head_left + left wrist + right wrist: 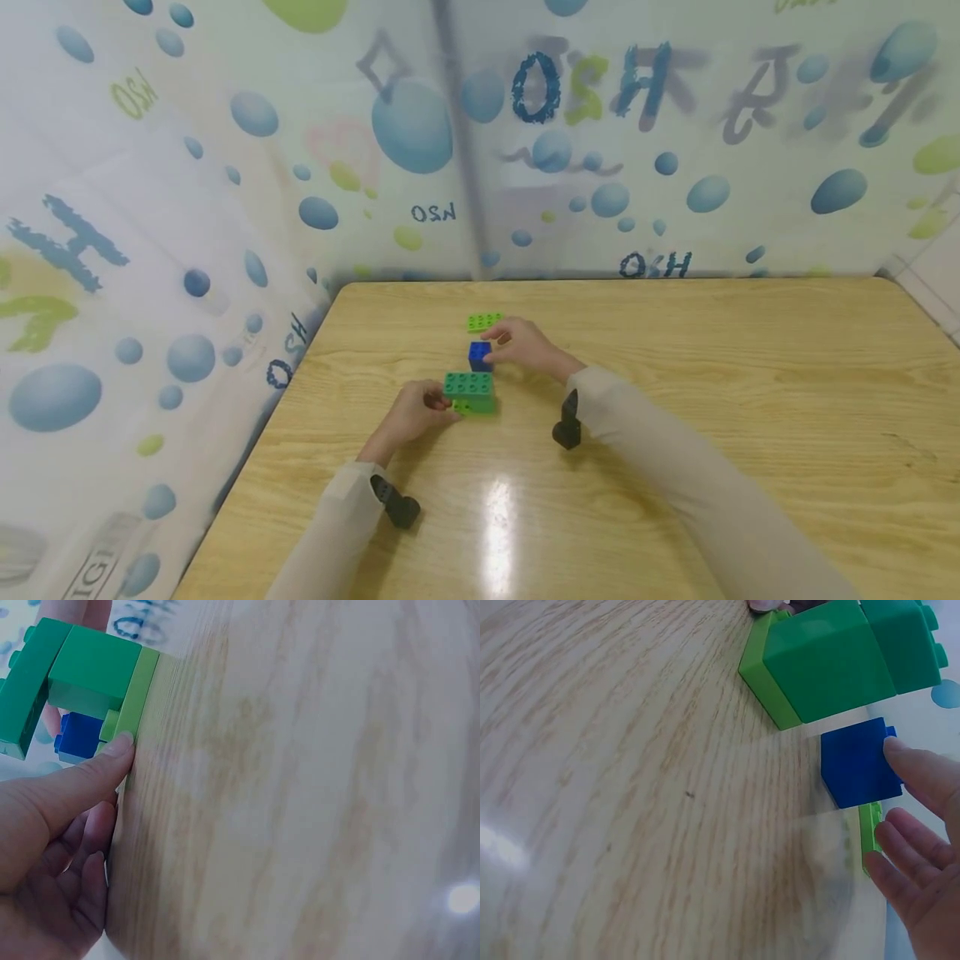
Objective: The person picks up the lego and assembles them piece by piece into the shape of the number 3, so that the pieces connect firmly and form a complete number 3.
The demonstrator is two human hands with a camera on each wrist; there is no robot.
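Observation:
A stack of toy building bricks (468, 392) stands on the table, a darker green brick over a green one on a light green plate (139, 690). My left hand (412, 408) is at the stack's left side. Its thumb tip lies on the plate's edge and the other fingers are curled beside it. Just behind the stack is a blue brick (861, 763) with studs on top. My right hand (525, 343) reaches it from the right, its thumb touching the brick near the studs. The other fingers are spread away from the thumb, off the brick's visible faces.
Behind the blue brick, a light green studded plate (483, 322) lies flat, partly covered by the right hand in the head view. The wooden table (712, 350) ends at a wall sheet (300, 150) printed with drops and letters.

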